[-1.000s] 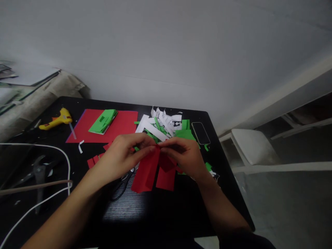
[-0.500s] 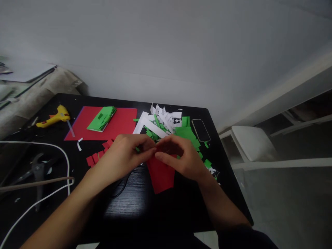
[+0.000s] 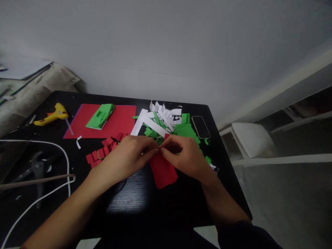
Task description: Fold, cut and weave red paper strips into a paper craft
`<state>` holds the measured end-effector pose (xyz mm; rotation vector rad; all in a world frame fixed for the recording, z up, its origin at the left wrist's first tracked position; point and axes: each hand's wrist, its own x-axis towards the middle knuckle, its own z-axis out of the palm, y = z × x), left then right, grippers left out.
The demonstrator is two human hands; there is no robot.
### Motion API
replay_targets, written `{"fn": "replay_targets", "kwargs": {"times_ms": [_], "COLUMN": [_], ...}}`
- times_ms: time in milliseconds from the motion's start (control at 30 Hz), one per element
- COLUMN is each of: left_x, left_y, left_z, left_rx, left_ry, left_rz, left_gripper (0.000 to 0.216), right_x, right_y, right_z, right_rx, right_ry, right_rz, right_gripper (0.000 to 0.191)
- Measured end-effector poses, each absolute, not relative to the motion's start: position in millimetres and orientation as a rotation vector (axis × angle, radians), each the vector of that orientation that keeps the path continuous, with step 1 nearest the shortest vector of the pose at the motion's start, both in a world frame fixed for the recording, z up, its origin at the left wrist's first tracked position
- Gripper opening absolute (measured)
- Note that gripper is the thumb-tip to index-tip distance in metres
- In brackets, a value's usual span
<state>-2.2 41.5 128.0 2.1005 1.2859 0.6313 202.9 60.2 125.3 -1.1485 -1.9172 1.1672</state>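
Observation:
My left hand and my right hand meet over the middle of the black table. Both pinch the top edge of a folded piece of red paper, which hangs down toward me between them. The fingers of both hands are closed on it. Just to the left of my left hand lie several small red paper squares. Behind my hands sits a heap of white and green paper scraps.
A red sheet with a folded green stack lies at the back left, beside a yellow glue gun. A phone rests at the back right. A white cable and pliers lie at left. A white chair stands beyond the right edge.
The red paper, spread out in separate flaps a second ago, is now folded together into one compact piece. Both hands stayed pinched on its top edge. The scissors under my left hand are no longer visible.

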Motion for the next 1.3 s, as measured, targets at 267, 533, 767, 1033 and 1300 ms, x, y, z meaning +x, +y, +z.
{"fn": "replay_targets", "kwargs": {"times_ms": [267,533,767,1033,1300], "left_x": [-6,-14,-15,-19,-14], "left_y": [48,47,48,47,43], "left_z": [128,129,131,129,133], "left_rx": [1.971,1.870,2.186,2.235,2.212], "left_ry": [1.305,1.280,1.129,1.102,1.151], "left_rz": [0.570,0.839,0.922,0.908,0.954], "left_gripper": [0.020,0.022,0.014,0.013,0.012], "right_x": [209,211,207,206,200], "right_y": [68,71,71,71,72], "right_z": [121,116,113,114,113], "right_rx": [-1.116,-0.883,-0.905,-0.959,-0.951], "right_ry": [-1.819,-1.591,-1.505,-1.542,-1.368], "right_rz": [1.338,1.561,1.533,1.482,1.636], "right_gripper": [0.014,0.019,0.017,0.014,0.026]}}
